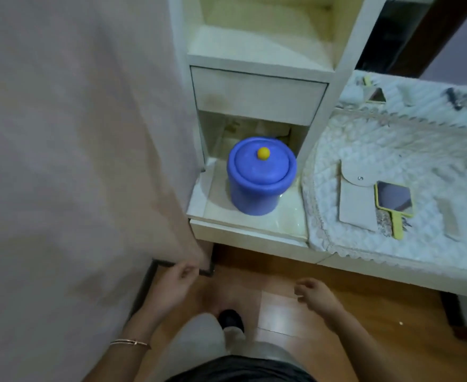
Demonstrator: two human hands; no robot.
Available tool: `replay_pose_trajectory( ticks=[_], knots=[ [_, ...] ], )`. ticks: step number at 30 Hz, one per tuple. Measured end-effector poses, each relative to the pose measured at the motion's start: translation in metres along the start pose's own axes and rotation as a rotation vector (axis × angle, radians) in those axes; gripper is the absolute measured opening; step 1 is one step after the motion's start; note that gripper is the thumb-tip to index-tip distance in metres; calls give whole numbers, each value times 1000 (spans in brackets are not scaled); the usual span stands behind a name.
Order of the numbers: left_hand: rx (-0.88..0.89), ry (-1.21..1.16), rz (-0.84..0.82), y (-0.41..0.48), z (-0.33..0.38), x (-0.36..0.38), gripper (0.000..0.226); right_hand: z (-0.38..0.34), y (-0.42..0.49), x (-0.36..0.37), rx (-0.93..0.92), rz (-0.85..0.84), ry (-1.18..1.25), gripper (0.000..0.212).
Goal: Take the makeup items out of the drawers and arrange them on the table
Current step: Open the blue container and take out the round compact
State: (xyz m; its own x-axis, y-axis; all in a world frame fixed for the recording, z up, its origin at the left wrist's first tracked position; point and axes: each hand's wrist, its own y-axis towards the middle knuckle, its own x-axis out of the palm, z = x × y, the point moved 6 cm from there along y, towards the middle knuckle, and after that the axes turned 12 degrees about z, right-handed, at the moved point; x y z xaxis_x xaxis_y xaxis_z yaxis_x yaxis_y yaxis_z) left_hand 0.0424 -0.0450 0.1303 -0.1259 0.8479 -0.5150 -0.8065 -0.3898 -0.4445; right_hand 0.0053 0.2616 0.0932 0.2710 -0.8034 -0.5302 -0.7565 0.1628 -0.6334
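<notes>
The left grip (178, 282) curls its fingers at the dark bar (166, 263) under the hanging cloth (89, 133); whether it truly holds the bar I cannot tell. The right grip (316, 295) hangs released, loosely curled on nothing, above the floor and well short of the drawers. The blue tub (257, 186) stands in the pulled-out lower drawer (243, 230), left of the tabletop (419, 150).

Likely trouble: lifted by its yellow knob (263, 153) alone, the lid may come away (nothing shows it is fastened) and the tub drop back. Raised straight up, it could strike the closed upper drawer (257, 95). Set down carelessly, it could knock the hand mirror (393, 201).
</notes>
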Motion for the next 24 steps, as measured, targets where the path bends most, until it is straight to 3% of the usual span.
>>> replay_pose_trajectory(
  ticks=[5,10,13,17,20,24],
  knots=[
    [346,-129,33,33,121,-2,21,-117,-6,-41,-287,204,227,20],
    [708,144,148,64,198,-9,75,-219,-14,-74,-560,485,363,11],
    [742,259,66,81,209,-3,102,-261,-5,-68,-681,548,174,26],
    [687,176,-27,93,205,2,107,-273,14,-50,-721,576,-93,38],
    [685,137,-20,98,203,3,119,-271,14,-49,-734,624,-35,30],
    [724,96,-37,97,207,2,117,-271,3,-57,-773,627,84,26]
  ],
)
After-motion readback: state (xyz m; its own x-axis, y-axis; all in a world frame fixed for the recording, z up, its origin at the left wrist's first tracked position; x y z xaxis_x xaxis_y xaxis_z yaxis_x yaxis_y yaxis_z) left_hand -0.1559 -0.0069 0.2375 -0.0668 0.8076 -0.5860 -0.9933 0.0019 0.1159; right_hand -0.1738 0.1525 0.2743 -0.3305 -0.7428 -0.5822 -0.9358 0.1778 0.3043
